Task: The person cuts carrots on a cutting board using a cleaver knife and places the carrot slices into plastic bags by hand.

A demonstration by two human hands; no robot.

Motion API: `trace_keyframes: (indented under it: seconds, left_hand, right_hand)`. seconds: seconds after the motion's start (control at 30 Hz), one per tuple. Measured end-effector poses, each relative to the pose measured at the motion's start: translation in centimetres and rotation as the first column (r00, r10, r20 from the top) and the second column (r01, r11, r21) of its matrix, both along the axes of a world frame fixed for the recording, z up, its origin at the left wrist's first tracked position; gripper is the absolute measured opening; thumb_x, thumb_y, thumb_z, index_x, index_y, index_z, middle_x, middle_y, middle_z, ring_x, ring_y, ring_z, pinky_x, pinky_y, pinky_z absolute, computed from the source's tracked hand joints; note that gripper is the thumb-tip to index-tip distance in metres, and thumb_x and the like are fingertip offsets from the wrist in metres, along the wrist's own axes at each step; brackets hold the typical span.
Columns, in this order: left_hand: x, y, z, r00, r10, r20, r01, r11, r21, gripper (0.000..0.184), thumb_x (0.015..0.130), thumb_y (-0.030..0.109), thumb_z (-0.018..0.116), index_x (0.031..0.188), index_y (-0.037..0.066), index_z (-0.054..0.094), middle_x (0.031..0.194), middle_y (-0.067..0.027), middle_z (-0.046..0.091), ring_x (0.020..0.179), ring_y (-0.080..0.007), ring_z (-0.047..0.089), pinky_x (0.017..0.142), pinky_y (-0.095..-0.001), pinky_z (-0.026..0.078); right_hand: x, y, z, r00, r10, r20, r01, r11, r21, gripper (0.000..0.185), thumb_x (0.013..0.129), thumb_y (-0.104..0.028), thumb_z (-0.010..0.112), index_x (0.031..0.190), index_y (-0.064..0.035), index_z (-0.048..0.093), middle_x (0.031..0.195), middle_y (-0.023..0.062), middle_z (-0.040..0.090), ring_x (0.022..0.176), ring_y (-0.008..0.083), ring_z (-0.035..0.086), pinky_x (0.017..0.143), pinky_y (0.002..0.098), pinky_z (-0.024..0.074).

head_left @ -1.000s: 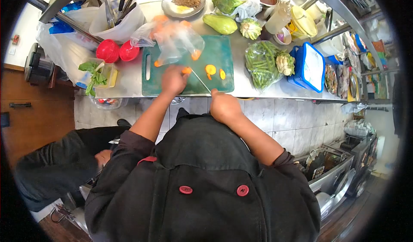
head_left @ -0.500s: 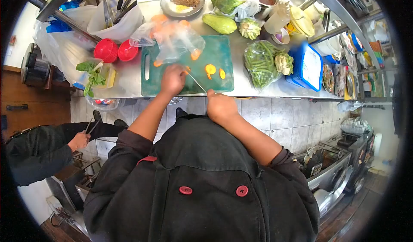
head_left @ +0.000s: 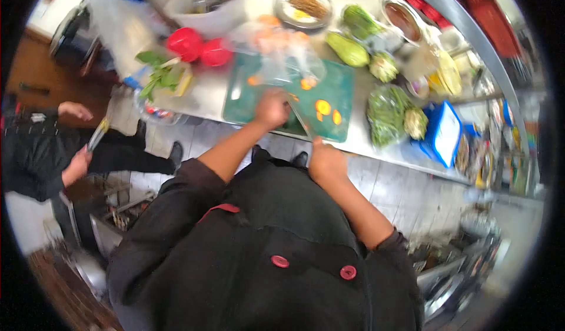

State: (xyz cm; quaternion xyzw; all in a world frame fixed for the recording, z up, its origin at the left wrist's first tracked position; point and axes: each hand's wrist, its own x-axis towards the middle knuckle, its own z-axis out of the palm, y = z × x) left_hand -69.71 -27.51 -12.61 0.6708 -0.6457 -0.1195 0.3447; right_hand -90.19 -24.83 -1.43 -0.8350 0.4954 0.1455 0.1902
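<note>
My right hand (head_left: pixel 328 160) grips a kitchen knife (head_left: pixel 301 119), its blade slanting up and left over the green cutting board (head_left: pixel 235 104). My left hand (head_left: pixel 272 108) is closed at the blade's tip, its fingers curled on the board. A bit of orange carrot (head_left: pixel 293 97) shows at those fingertips; the rest of it is hidden. To the right lie cut carrot slices (head_left: pixel 322 107). Behind my left hand, a clear plastic bag (head_left: pixel 276 60) with orange pieces rests across the board's back edge.
Right of the board are bagged green beans (head_left: pixel 385 116), a cauliflower (head_left: pixel 415 123) and a blue container (head_left: pixel 442 134). Red bowls (head_left: pixel 185 44) stand at left; a metal plate (head_left: pixel 325 22) and a pale green squash (head_left: pixel 347 50) lie behind. At far left, another person's hand (head_left: pixel 76 165) holds tongs (head_left: pixel 99 132).
The view has tilted and shifted, so the board appears farther right and turned. Both hands stay at the board with the knife. The other person's second hand has come into sight.
</note>
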Motion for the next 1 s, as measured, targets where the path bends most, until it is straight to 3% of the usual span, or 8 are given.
trace_keyframes:
  seconds: [0.1, 0.13, 0.33, 0.43, 0.6, 0.67, 0.9, 1.0]
  left_hand:
    - [0.3, 0.0, -2.1, 1.0, 0.002, -0.031, -0.004, 0.998, -0.064, 0.024, 0.067, 0.004, 0.063, 0.09, 0.007, 0.07, 0.094, -0.0155, 0.065, 0.093, -0.0365, 0.059, 0.085, -0.0444, 0.047]
    - [0.1, 0.0, -1.6, 0.999, 0.049, -0.004, -0.049, 0.999, -0.006, 0.023, 0.066, 0.005, 0.064, 0.089, 0.007, 0.07, 0.093, -0.0145, 0.065, 0.092, -0.0356, 0.059, 0.084, -0.0437, 0.047]
    - [0.3, 0.3, -1.0, 0.998, 0.02, -0.061, -0.022, 0.999, -0.037, 0.023, 0.066, 0.003, 0.062, 0.088, 0.008, 0.069, 0.092, -0.0125, 0.064, 0.09, -0.0339, 0.059, 0.084, -0.0433, 0.046]
    - [0.1, 0.4, -1.4, 0.994, -0.007, -0.106, -0.002, 0.996, -0.084, 0.027, 0.066, 0.003, 0.062, 0.09, 0.009, 0.07, 0.093, -0.0119, 0.064, 0.09, -0.0341, 0.059, 0.083, -0.0433, 0.046]
    - [0.3, -0.1, -1.2, 0.999, 0.005, -0.04, -0.007, 0.999, -0.038, 0.028, 0.065, 0.004, 0.065, 0.092, 0.011, 0.072, 0.098, -0.0122, 0.066, 0.092, -0.0352, 0.059, 0.083, -0.0447, 0.049]
    - [0.1, -0.2, -0.7, 0.999, -0.02, -0.041, 0.019, 1.0, -0.02, 0.028, 0.065, 0.003, 0.065, 0.091, 0.01, 0.072, 0.099, -0.0126, 0.066, 0.092, -0.0353, 0.059, 0.084, -0.0447, 0.049]
    - [0.0, -0.1, -1.2, 0.999, 0.035, -0.005, -0.035, 0.998, -0.052, 0.026, 0.066, 0.001, 0.063, 0.089, 0.009, 0.071, 0.102, -0.012, 0.066, 0.095, -0.0345, 0.059, 0.085, -0.0426, 0.049]
    - [-0.2, -0.1, -1.0, 0.999, 0.006, -0.053, -0.014, 0.988, -0.152, 0.021, 0.068, 0.005, 0.06, 0.088, 0.004, 0.065, 0.088, -0.0164, 0.06, 0.088, -0.0386, 0.055, 0.079, -0.0465, 0.045]
  right_hand:
    - [0.0, 0.0, -1.1, 0.999, 0.016, -0.044, -0.016, 1.0, 0.009, 0.023, 0.091, -0.014, 0.045, 0.107, -0.0003, 0.053, 0.095, 0.024, 0.067, 0.091, 0.0373, 0.068, 0.076, 0.0477, 0.0533]
    - [0.6, 0.1, -0.7, 0.998, 0.063, -0.028, -0.063, 0.998, 0.009, 0.023, 0.091, -0.014, 0.045, 0.107, -0.0003, 0.053, 0.095, 0.024, 0.067, 0.091, 0.0373, 0.068, 0.076, 0.0477, 0.0533]
    - [1.0, -0.1, -0.2, 0.991, 0.041, -0.127, -0.038, 0.999, 0.027, 0.024, 0.09, -0.013, 0.044, 0.108, 0.0014, 0.052, 0.095, 0.0253, 0.067, 0.09, 0.0395, 0.067, 0.077, 0.0469, 0.0538]
    - [0.7, 0.1, -0.4, 0.993, 0.025, -0.115, -0.025, 1.0, 0.004, 0.024, 0.09, -0.013, 0.044, 0.109, 0.0011, 0.052, 0.093, 0.0248, 0.068, 0.088, 0.0386, 0.068, 0.077, 0.047, 0.0536]
    - [0.4, 0.1, -0.4, 0.998, 0.009, 0.065, -0.009, 1.0, 0.002, 0.018, 0.09, -0.011, 0.044, 0.1, 0.0008, 0.054, 0.09, 0.025, 0.068, 0.087, 0.037, 0.068, 0.077, 0.0471, 0.0534]
    - [0.2, 0.0, -0.9, 0.998, 0.048, 0.045, -0.047, 0.999, -0.027, 0.02, 0.085, -0.009, 0.047, 0.102, 0.0013, 0.052, 0.081, 0.0222, 0.068, 0.08, 0.037, 0.069, 0.07, 0.0469, 0.0537]
    - [0.3, 0.1, -1.3, 0.998, 0.01, 0.054, -0.009, 1.0, -0.028, 0.018, 0.086, -0.009, 0.048, 0.1, 0.001, 0.052, 0.082, 0.0216, 0.069, 0.079, 0.0362, 0.069, 0.072, 0.0468, 0.0545]
    - [0.8, -0.3, -1.0, 1.0, 0.004, 0.017, -0.004, 0.999, 0.033, 0.02, 0.088, -0.011, 0.048, 0.099, 0.0024, 0.056, 0.088, 0.0223, 0.07, 0.085, 0.0362, 0.071, 0.073, 0.0462, 0.0563]
